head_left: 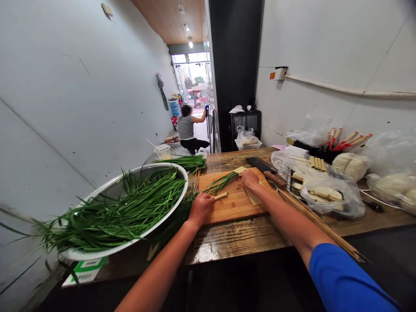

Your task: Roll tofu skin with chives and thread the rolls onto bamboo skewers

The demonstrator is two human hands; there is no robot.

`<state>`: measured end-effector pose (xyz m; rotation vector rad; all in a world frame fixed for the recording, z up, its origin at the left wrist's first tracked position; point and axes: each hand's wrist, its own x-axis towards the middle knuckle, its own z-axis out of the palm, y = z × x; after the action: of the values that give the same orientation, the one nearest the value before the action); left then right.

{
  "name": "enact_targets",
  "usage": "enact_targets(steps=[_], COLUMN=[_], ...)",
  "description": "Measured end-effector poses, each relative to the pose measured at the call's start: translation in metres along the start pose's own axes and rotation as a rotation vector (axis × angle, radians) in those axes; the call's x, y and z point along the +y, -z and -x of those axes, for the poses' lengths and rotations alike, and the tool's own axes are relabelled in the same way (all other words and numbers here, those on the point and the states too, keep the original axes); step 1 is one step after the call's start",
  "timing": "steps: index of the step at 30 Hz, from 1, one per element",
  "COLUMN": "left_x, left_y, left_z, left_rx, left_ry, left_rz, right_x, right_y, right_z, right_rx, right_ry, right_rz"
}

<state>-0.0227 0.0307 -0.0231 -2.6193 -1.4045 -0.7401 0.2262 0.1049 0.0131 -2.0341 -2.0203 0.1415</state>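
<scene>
My left hand [201, 208] is closed around one end of a pale rolled strip [221, 196], which looks like a tofu-skin roll, above the cutting board [224, 212]. My right hand [249, 178] is at the board's far side with its fingers pressed together. What those fingers hold, if anything, is hidden. Touching or just beside them are pale rolls [240, 170] with green chives [222, 182] sticking out to the left. A flat, pale yellow sheet [255, 198] lies on the board under my right wrist.
A large bowl [130, 247] heaped with chives [130, 203] stands left. More chives [186, 162] lie behind the board. To the right are a cleaver [260, 164], long thin skewers [318, 221] and bagged food [325, 190]. A person [186, 128] squats by the doorway.
</scene>
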Motion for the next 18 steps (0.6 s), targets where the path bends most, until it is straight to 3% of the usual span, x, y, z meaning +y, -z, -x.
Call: enact_targets(steps=[5,9,12,15,18], left_x=[-0.004,-0.009,-0.013,-0.017,-0.019], left_y=[-0.001,-0.001,-0.001,0.0,0.005], left_z=[-0.002,-0.004,-0.006,-0.011,-0.016], left_rx=[0.02,0.018,-0.037,-0.109,-0.147], left_ry=[0.023,0.018,0.065,0.09,0.042], left_rz=[0.045,0.111,0.187,0.255,0.292], right_x=[0.013,0.015,0.005,-0.011,-0.028], right_y=[0.028,0.044,0.032,0.005,-0.02], right_z=[0.0,0.04,0.092,0.142,0.173], right_rx=[0.138,0.18,0.045,-0.039,-0.094], right_ry=[-0.068,-0.079,-0.022,-0.08,-0.17], right_rz=[-0.163,-0.846,-1.125,-1.131,-1.105])
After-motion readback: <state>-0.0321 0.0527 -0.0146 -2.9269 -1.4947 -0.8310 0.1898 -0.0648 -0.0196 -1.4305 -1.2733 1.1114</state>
